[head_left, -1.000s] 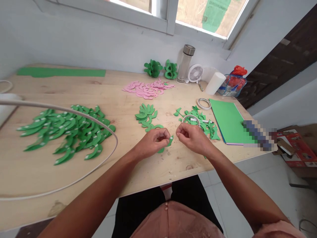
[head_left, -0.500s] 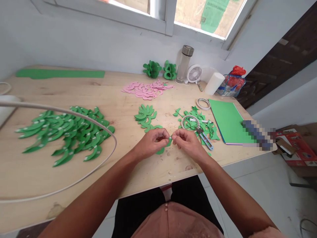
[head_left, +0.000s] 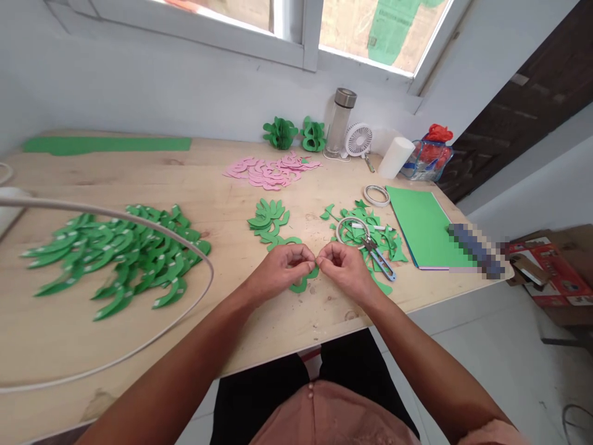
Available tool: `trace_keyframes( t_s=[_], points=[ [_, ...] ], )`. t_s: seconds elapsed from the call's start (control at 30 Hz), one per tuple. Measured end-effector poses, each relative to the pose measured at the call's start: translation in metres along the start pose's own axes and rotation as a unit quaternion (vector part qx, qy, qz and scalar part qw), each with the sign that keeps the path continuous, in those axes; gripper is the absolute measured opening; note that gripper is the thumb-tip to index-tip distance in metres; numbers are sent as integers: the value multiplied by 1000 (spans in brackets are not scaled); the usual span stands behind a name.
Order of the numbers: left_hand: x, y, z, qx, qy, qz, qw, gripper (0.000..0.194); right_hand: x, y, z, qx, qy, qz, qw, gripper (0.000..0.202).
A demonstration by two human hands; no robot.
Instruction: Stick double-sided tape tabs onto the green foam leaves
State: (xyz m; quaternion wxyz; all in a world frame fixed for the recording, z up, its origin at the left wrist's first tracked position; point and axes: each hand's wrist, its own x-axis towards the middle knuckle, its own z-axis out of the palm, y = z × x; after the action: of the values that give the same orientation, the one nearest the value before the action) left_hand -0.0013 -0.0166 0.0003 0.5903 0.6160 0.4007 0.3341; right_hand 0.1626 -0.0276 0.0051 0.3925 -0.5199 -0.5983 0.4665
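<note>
My left hand (head_left: 286, 270) is closed in a pinch on a curved green paper cutout (head_left: 306, 283), which shows below its fingertips. Fingertip to fingertip with it, my right hand (head_left: 343, 269) is pinched too; whatever lies between its fingers is too small and hidden to make out. Just beyond the hands is a small cluster of green paper cutouts (head_left: 269, 217). Scissors (head_left: 378, 254) lie by my right hand, near green paper scraps (head_left: 391, 242) and a roll of tape (head_left: 340, 233).
On the left lies a big heap of green cutouts with white tabs (head_left: 139, 253), crossed by a pale cable (head_left: 210, 284). Behind are pink cutouts (head_left: 266, 171), a glass bottle (head_left: 338, 127) and a small fan (head_left: 359, 140). Green sheets (head_left: 419, 225) are stacked at right.
My fingertips have drawn closer together, and the small white bit between them no longer shows. The view has shifted slightly; the things on the table lie as before.
</note>
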Motion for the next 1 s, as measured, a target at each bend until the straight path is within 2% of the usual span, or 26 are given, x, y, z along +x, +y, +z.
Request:
trace_keyframes(
  t_s=[0.17, 0.27, 0.37, 0.43, 0.53, 0.6, 0.67, 0.73, 0.83, 1.0],
  points=[
    [-1, 2, 0, -21, -11, -19, 1000, 16, -1, 3, 1, -38, 20, -6, 999, 8],
    [-1, 3, 1, -24, -6, -24, 999, 17, -3, 2, 1, -38, 11, -18, 999, 9],
    [0, 4, 1, -24, 12, -32, 999, 16, -5, 1, -8, -31, -5, -32, 999, 12],
    [0, 5, 2, -26, 27, -38, 999, 16, -4, 3, -23, -34, 20, -35, 999, 14],
    [-1, 7, 3, -36, 38, -51, 997, 17, 1, 12, -55, -72, 117, -23, 990, 17],
    [-1, 8, 3, -38, 39, -59, 997, 17, 5, 20, -78, -127, 172, -22, 977, 17],
    [-1, 8, 3, -39, 42, -64, 996, 18, 8, 27, -98, -213, 193, -22, 957, 16],
    [0, 8, 3, -37, 45, -67, 996, 18, 11, 32, -110, -300, 195, -20, 934, 16],
    [0, 7, 3, -31, 51, -69, 996, 19, 12, 38, -117, -377, 176, -9, 909, 15],
    [-1, 8, 2, -17, 54, -68, 996, 19, 14, 42, -112, -413, 138, 14, 900, 16]
  ],
)
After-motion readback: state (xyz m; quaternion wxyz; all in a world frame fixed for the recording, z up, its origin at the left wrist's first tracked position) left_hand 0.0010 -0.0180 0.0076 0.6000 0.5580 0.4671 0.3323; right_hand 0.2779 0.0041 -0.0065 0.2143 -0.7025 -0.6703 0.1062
